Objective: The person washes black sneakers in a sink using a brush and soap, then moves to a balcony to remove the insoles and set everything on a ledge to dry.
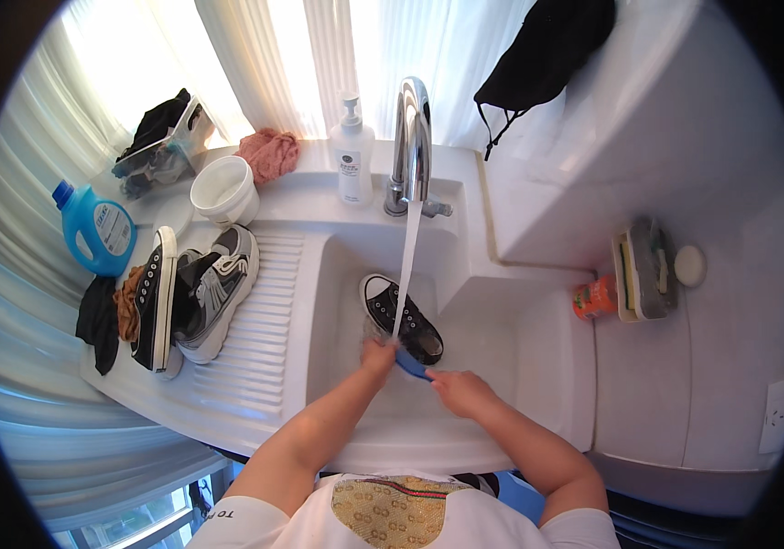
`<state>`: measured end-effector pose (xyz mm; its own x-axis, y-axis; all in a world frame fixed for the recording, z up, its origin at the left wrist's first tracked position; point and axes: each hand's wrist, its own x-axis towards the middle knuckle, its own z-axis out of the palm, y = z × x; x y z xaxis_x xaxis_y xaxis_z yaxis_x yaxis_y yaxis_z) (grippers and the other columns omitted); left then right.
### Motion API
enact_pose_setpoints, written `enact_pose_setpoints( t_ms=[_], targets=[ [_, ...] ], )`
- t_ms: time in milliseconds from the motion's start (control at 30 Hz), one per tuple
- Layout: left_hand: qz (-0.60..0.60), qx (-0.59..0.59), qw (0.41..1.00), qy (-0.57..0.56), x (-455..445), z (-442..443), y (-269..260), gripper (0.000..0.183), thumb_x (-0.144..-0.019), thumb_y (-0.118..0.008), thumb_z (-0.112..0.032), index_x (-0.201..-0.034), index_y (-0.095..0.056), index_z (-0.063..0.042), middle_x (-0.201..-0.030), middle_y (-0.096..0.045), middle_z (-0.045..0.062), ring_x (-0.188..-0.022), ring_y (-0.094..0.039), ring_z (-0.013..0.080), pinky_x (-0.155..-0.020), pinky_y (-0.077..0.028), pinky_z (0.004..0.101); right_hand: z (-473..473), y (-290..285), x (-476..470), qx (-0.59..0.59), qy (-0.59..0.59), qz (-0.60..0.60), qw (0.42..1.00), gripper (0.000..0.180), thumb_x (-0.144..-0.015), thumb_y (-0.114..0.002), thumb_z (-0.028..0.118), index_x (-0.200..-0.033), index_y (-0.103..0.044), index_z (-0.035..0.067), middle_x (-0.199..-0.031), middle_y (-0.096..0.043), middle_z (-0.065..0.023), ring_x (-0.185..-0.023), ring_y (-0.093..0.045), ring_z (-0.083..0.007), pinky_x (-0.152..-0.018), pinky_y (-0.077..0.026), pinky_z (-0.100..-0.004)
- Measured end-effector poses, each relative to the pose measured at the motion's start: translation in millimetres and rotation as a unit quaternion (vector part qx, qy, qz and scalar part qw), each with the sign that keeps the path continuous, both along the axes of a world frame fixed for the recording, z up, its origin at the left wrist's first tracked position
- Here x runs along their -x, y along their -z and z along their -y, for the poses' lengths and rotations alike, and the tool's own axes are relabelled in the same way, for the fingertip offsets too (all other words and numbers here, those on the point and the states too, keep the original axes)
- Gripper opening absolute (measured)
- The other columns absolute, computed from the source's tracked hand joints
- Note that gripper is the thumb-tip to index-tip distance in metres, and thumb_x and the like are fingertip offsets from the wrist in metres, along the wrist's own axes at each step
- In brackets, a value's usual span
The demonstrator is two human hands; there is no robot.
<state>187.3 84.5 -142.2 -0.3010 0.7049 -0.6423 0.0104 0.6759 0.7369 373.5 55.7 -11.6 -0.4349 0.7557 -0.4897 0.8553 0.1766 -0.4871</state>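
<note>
A black canvas sneaker (381, 305) with a white rubber toe cap sits in the white sink basin (474, 384), toe pointing away from me. Water from the tap falls onto its side. My left hand (378, 353) grips the sneaker's near left edge, its fingers partly hidden by splashing water. In my right hand (462, 393) is the handle of a blue brush (412, 365). The brush head lies against the sneaker's heel end, close to my left hand; its bristles are hidden.
A chrome faucet (414, 137) arches over the basin, beside a white pump bottle (352, 161). Another black sneaker (155, 309) and a grey sneaker (223, 302) rest on the ribbed drainboard (247, 370). Behind them stand a blue detergent bottle (100, 233) and a white tub (225, 192).
</note>
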Motion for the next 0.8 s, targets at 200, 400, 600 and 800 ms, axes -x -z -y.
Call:
enact_pose_setpoints(
  t_ms=[200, 400, 600, 800],
  targets=[
    [-0.168, -0.114, 0.978, -0.044, -16.1, -14.3, 60.1, 0.065, -0.07, -0.076, -0.038, -0.111, -0.046, 0.002, -0.106, -0.058, 0.017, -0.099, -0.057, 0.0308, -0.084, -0.045, 0.039, -15.7, -43.6, -11.1, -0.04, 0.041, 0.15, 0.987, 0.034, -0.092, -0.047, 0.029, -0.125, -0.053, 0.021, -0.092, -0.065, -0.0146, -0.084, -0.062, -0.0344, -0.074, -0.049, -0.0454],
    [-0.213, -0.018, 0.972, 0.099, -35.2, -12.6, 17.4, 0.063, -0.067, -0.076, -0.027, -0.111, -0.041, 0.003, -0.105, -0.057, 0.023, -0.101, -0.055, 0.0385, -0.088, -0.043, 0.0438, -13.4, -10.4, -23.3, -0.039, 0.098, 0.119, 0.987, 0.034, -0.093, -0.047, 0.029, -0.126, -0.052, 0.02, -0.091, -0.064, -0.0149, -0.084, -0.061, -0.0338, -0.074, -0.049, -0.0438],
    [-0.189, 0.038, 0.976, 0.103, 4.5, -15.1, 2.8, 0.047, -0.072, -0.065, -0.015, -0.109, -0.042, 0.001, -0.102, -0.058, 0.024, -0.097, -0.058, 0.0394, -0.086, -0.046, 0.0446, -7.4, -0.7, -25.5, -0.018, 0.104, -0.067, 0.992, 0.044, -0.087, -0.056, 0.03, -0.129, -0.049, 0.017, -0.094, -0.065, -0.0166, -0.088, -0.062, -0.0315, -0.077, -0.049, -0.0387],
    [-0.132, 0.074, 0.974, 0.171, 27.9, 4.2, -40.3, 0.034, -0.077, -0.056, -0.006, -0.108, -0.047, 0.003, -0.091, -0.062, 0.022, -0.061, -0.065, 0.0309, -0.048, -0.054, 0.0373, -21.5, 24.3, 43.8, -0.133, 0.165, -0.117, 0.97, 0.069, -0.072, -0.071, 0.036, -0.131, -0.044, 0.012, -0.091, -0.063, -0.0174, -0.088, -0.062, -0.0339, -0.076, -0.049, -0.0397]
  ],
)
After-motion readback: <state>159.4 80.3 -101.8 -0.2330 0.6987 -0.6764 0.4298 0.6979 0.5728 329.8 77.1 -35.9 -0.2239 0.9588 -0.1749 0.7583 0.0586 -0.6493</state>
